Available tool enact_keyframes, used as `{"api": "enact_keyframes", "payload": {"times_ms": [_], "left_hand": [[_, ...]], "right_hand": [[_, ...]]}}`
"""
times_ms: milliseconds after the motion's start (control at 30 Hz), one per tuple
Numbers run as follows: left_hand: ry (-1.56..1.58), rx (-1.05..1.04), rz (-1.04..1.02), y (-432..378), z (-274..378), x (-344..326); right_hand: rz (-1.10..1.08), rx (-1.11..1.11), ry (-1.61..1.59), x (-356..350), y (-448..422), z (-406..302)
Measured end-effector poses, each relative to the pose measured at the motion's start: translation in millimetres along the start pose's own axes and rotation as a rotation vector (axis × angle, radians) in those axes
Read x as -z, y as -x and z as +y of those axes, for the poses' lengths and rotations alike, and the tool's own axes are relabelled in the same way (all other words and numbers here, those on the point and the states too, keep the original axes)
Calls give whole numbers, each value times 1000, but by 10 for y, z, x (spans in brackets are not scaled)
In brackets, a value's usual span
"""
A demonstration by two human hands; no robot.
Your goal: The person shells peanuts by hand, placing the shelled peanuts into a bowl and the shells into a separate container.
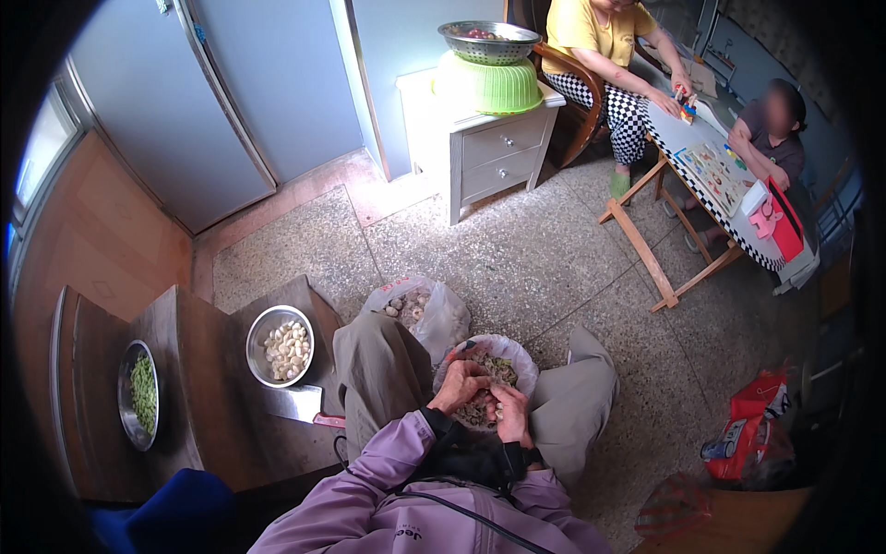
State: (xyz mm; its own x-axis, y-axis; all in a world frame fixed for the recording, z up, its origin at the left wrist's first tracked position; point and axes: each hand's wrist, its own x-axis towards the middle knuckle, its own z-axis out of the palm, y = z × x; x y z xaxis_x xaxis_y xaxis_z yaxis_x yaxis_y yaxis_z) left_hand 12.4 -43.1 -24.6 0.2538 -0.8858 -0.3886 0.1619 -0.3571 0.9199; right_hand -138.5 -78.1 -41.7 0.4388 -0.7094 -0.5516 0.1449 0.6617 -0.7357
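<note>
My left hand and my right hand meet at the fingertips above a bin lined with a plastic bag. Papery garlic skins and some green scraps lie in it. A pale garlic clove shows in the curled fingers of my right hand. What my left fingertips pinch is too small to tell. Beyond my left knee stands a plastic bag of garlic bulbs. On the wooden surface to my left, a steel bowl contains peeled garlic cloves.
A cleaver lies beside the garlic bowl; farther left is a steel bowl of chopped greens. Ahead, a white cabinet bears a green basket and a steel colander. Two people sit at a folding table. Red bags are at right.
</note>
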Motion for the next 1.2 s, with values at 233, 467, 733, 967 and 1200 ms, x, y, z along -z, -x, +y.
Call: {"api": "enact_keyframes", "payload": {"times_ms": [233, 467, 733, 967, 1200], "left_hand": [[251, 83, -63, 94, 166, -28], [303, 85, -117, 105, 124, 15], [306, 52, -60, 63, 107, -28], [262, 5, -83, 39, 57, -44], [342, 66, -39, 52, 86, -34]], "right_hand": [[-1, -5, -127, 15, -15, -4], [18, 84, -173, 59, -24, 23], [82, 130, -133, -36, 79, -99], [98, 183, -110, -8, 43, -68], [124, 169, -58, -83, 86, -130]]}}
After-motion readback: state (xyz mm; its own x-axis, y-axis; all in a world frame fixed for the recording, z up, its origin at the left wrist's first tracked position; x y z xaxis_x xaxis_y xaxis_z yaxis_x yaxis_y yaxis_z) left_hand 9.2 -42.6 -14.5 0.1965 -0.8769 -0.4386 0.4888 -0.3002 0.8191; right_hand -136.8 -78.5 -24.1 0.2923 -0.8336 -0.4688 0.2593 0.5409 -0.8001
